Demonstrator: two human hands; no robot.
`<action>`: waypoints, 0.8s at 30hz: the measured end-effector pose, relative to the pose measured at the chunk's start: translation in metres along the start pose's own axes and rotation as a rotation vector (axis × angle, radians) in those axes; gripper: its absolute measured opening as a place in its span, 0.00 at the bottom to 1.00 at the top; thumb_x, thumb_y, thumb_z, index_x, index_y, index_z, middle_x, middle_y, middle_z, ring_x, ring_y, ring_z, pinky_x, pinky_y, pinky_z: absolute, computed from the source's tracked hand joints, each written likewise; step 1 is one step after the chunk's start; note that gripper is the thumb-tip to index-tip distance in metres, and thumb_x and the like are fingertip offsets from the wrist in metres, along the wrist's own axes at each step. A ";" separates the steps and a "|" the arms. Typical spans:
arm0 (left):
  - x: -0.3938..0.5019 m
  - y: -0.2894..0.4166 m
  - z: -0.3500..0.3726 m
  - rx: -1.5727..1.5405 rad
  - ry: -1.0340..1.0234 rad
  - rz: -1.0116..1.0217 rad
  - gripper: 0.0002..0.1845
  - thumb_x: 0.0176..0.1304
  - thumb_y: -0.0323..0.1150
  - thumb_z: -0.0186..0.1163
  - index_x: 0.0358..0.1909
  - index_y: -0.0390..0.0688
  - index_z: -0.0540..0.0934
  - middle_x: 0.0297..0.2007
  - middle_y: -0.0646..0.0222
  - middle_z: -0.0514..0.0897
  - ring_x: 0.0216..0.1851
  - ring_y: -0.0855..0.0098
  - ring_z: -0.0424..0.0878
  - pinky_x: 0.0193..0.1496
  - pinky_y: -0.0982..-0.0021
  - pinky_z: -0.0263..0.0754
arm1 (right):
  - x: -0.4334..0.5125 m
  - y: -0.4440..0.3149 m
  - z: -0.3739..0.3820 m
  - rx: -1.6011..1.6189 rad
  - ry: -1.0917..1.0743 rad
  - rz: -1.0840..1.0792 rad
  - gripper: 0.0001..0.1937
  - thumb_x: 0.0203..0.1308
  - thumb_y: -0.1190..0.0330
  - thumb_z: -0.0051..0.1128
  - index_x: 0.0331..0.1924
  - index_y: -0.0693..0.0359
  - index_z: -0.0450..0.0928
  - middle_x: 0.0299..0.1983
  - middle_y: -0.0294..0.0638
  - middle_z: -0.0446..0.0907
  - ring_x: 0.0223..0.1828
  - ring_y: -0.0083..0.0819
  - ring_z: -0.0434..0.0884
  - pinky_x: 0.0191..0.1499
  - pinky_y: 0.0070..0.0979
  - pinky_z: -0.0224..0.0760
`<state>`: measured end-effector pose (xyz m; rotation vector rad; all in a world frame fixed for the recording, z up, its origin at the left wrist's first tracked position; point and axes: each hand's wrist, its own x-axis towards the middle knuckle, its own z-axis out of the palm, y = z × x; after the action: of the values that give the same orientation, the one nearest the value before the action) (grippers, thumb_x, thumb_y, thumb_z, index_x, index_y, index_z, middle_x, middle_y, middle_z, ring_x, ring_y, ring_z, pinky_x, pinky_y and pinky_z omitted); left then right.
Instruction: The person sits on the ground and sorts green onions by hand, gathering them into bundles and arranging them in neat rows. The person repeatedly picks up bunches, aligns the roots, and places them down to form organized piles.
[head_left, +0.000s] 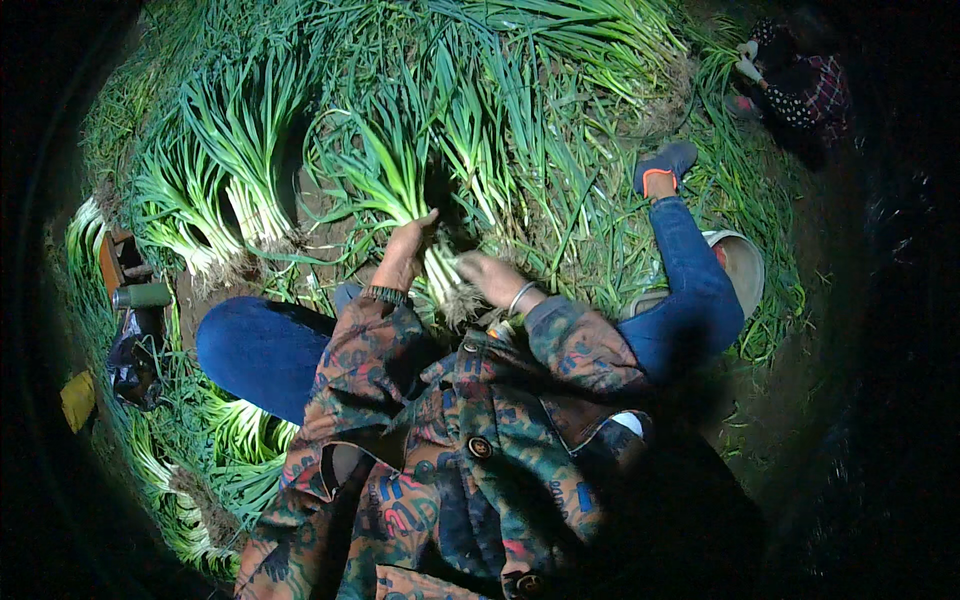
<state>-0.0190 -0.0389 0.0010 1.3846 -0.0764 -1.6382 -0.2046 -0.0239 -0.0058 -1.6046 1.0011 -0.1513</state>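
My left hand (405, 251) grips a bunch of allium greens (442, 274), like green garlic or young leeks. Its long leaves fan away from me, while the white stems and hairy roots point toward my jacket. Beside those stems, my right hand (491, 277) is blurred by motion; its fingertips are at the stems, but their hold is unclear. Just beyond the bunch lie more loose allium greens (484, 176). To the left, two sheaves of whitish stems stand close together, a taller sheaf (259, 206) and a shorter sheaf (202, 244).
A large heap of greens (630, 56) lies at the far right. A pale bucket (739, 270) rests beside my bent right leg (682, 270). At left are a green cylindrical container (141, 295) and a dark plastic bag (135, 360). Another person (802, 90) works at upper right, wearing pale gloves.
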 end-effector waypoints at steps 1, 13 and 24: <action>-0.004 0.012 -0.001 0.088 0.168 0.013 0.14 0.55 0.34 0.60 0.40 0.37 0.73 0.32 0.69 0.77 0.27 0.72 0.72 0.29 0.72 0.67 | 0.006 0.000 0.005 -0.054 -0.121 0.069 0.22 0.64 0.53 0.38 0.51 0.60 0.71 0.41 0.47 0.77 0.45 0.31 0.75 0.46 0.28 0.69; 0.006 0.044 -0.023 0.168 0.200 -0.043 0.07 0.56 0.26 0.52 0.35 0.34 0.74 0.23 0.65 0.76 0.20 0.70 0.73 0.20 0.72 0.67 | 0.120 0.077 -0.031 -0.335 0.434 0.396 0.20 0.48 0.53 0.58 0.32 0.65 0.78 0.33 0.56 0.77 0.34 0.52 0.77 0.39 0.41 0.69; 0.023 0.013 -0.015 -0.254 -0.005 -0.257 0.07 0.59 0.28 0.48 0.34 0.37 0.75 0.27 0.67 0.78 0.19 0.74 0.71 0.21 0.75 0.68 | 0.044 0.088 -0.095 0.258 0.627 0.108 0.16 0.54 0.68 0.54 0.46 0.67 0.70 0.32 0.44 0.76 0.28 0.31 0.76 0.30 0.26 0.68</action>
<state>0.0030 -0.0542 -0.0131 1.2322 0.3092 -1.7916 -0.2783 -0.1193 -0.0693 -1.2796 1.4732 -0.7130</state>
